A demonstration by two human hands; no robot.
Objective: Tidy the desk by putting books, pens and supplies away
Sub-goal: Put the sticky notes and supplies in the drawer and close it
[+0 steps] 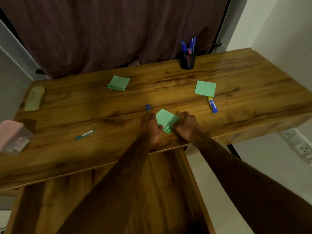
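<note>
Near the front edge of the wooden desk (244, 78) lies a small stack of green sticky notes (165, 118). My left hand (151, 128) pinches its left side and my right hand (186, 124) grips its right side. Two more green note stacks rest farther back, one at the left (119, 82) and one at the right (205, 88). A blue and yellow glue stick (212, 104) lies just below the right stack. A small blue sharpener (148, 107) sits just behind my left hand. A teal pen (85, 134) lies at the front left.
A black mesh pen holder (188, 60) with several blue pens stands at the back edge. A pale green case (34, 98) lies at the far left, with a pink and clear box (13, 135) in front of it. A dark curtain hangs behind. Wall sockets (302, 146) are at the right.
</note>
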